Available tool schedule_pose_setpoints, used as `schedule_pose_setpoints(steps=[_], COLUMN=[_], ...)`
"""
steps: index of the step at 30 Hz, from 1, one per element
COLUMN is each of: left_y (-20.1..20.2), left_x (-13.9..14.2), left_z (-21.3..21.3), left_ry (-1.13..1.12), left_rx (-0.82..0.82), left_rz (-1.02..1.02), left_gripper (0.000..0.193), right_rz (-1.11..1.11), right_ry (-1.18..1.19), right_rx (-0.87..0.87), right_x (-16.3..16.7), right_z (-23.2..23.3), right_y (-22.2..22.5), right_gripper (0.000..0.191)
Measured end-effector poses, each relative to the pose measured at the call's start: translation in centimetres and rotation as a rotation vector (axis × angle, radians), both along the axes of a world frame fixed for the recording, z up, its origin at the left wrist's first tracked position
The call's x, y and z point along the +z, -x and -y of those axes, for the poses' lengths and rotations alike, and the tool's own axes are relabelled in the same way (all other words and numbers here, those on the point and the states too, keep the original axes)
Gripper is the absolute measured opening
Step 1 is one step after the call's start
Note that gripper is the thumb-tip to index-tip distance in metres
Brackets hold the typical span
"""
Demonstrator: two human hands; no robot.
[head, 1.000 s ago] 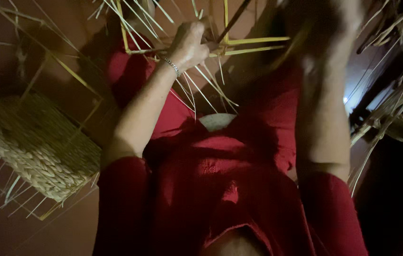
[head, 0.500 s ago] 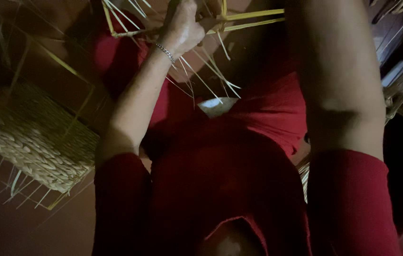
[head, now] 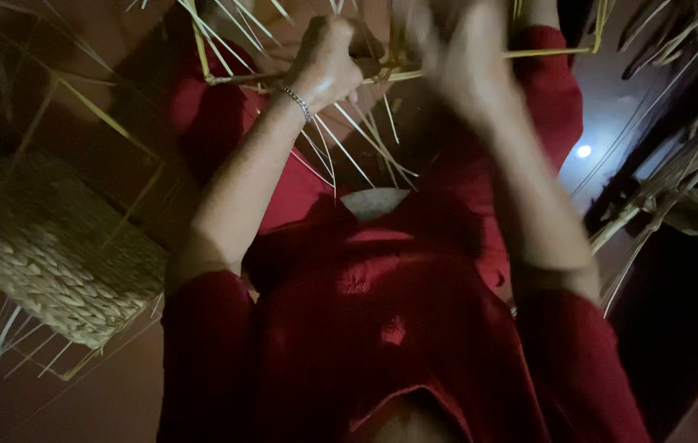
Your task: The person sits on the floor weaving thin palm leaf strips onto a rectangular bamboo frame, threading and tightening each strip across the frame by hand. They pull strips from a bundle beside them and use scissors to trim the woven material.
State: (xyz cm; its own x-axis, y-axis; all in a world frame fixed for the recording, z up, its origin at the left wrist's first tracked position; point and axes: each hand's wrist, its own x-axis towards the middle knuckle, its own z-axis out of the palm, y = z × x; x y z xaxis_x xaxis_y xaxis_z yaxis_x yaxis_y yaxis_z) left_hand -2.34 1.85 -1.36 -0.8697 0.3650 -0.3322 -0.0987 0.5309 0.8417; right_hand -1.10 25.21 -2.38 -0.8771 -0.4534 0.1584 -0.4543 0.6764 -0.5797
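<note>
Straw-coloured strips [head: 365,139] make up the work in hand, seen in the single head view, which looks down along both forearms. Left hand [head: 326,61]: closed in a fist around a bundle of strips at the top of the frame; a thin bracelet [head: 296,102] sits on the wrist just behind it. From the fist the loose strip ends fan out toward the body, slanting down and to the right, so their long axis runs roughly from the fist toward the lap. One stiffer strip [head: 447,66] lies crosswise, passing from just beyond the left fist across to the far side of the right hand. Right hand [head: 460,57]: raised beside the left one, near it but apart, and heavily blurred; the fingers appear spread, but whether they grip any strip cannot be told. The left hand is the one plainly in contact with the bundle; the crosswise strip lies level with both hands. Behind the hands, toward the body, is a red garment [head: 382,328] covering lap and upper arms. Well apart to the outer side of the left forearm lies a woven mat [head: 45,246] with uncut ends projecting from its edge. Beyond the right forearm, further loose straw [head: 677,172] hangs in shadow.
</note>
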Motion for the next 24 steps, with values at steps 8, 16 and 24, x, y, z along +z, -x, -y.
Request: schedule_pose_setpoints(steps=[8,16,24], left_y=[-1.0,-2.0,-2.6], left_x=[-1.1,-1.3,1.1], left_z=[-1.1,-2.0,-2.0], left_ry=[-0.122,0.047,-0.020], left_rx=[0.011,-0.086,0.003], left_rz=[-0.077,-0.914,0.025], left_gripper=[0.012,0.014,0.010], right_rz=[0.206,0.133,-0.007], right_ry=[0.454,0.368,0.308], right_rx=[-0.264,-0.362,-0.371], right_x=[-5.5,-3.4,-2.3], right_z=[3.9,4.4,5.3], right_y=[-9.5,-10.4,-9.9], right_gripper=[0.017,0.005,0.008])
